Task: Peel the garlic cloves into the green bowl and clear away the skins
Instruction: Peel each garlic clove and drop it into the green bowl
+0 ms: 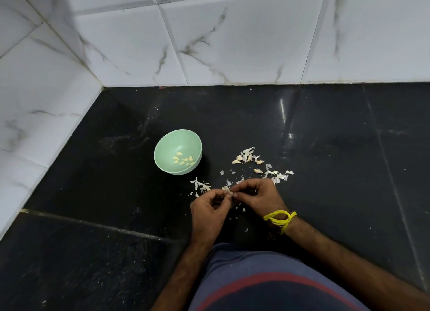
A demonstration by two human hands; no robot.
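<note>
A garlic clove (226,189) is pinched between the fingertips of the left hand (210,209) and right hand (257,197). The green bowl (178,151), holding peeled cloves (183,159), is set beyond the left hand. Skins (260,165) are scattered just beyond both hands.

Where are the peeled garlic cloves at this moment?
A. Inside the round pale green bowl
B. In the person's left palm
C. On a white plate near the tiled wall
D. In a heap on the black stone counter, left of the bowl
A: several pale yellow peeled garlic cloves lie on the bottom of the round pale green bowl, while only dry white skins are scattered on the black stone counter.
</note>
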